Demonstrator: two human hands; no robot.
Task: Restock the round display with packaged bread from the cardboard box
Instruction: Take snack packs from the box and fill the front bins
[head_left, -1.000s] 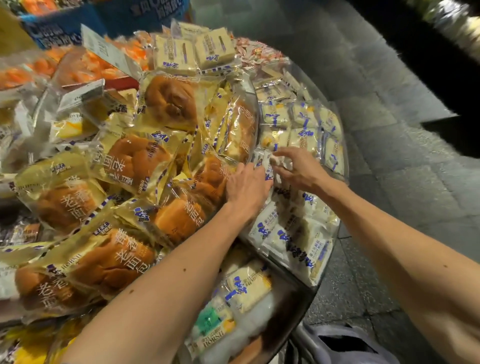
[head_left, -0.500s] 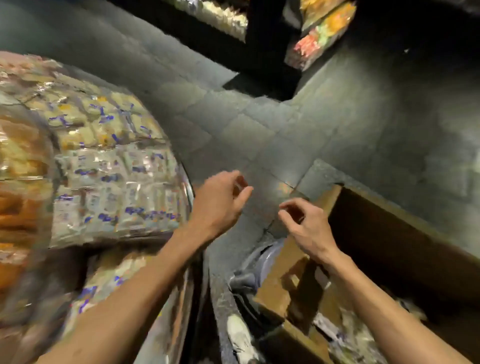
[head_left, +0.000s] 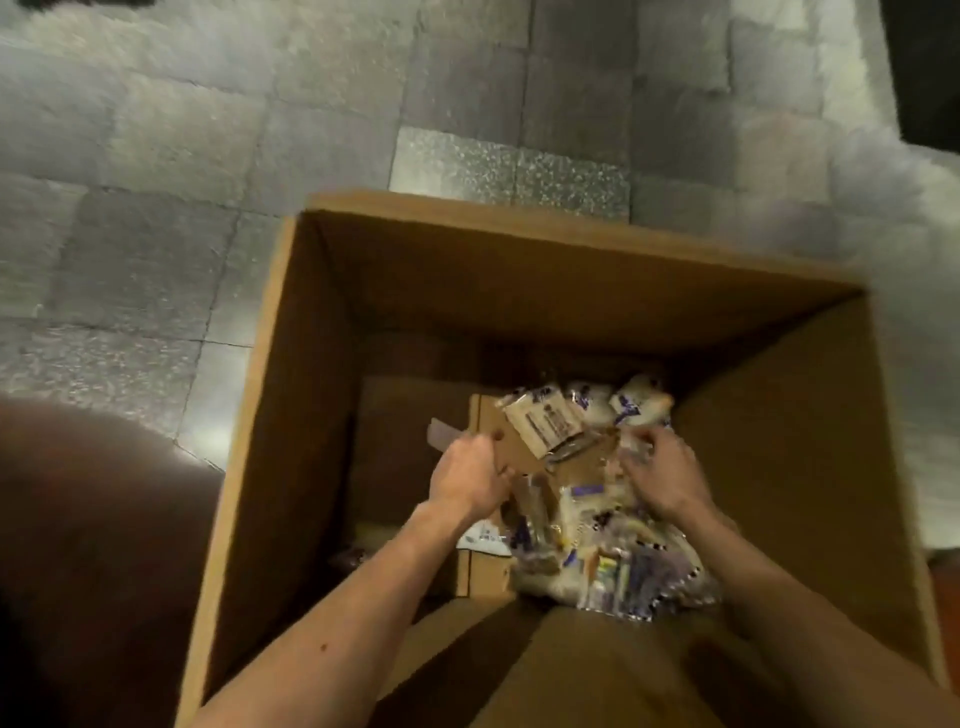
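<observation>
Cardboard box (head_left: 571, 291) on grey tiled floor (head_left: 156, 156); left hand (head_left: 470, 480) grips cardboard insert (head_left: 511, 452), right hand (head_left: 667, 478) pinches bread packet (head_left: 629, 446)

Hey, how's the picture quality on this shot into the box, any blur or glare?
Head view: motion blur smears the left hand, right hand and the bread packages; the cardboard box is dim inside; glare brightens the floor tiles at left.

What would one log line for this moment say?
stage: picking stock | left hand: in open brown cardboard box, grip unclear | right hand: in box, pinches clear plastic bread packet
</observation>
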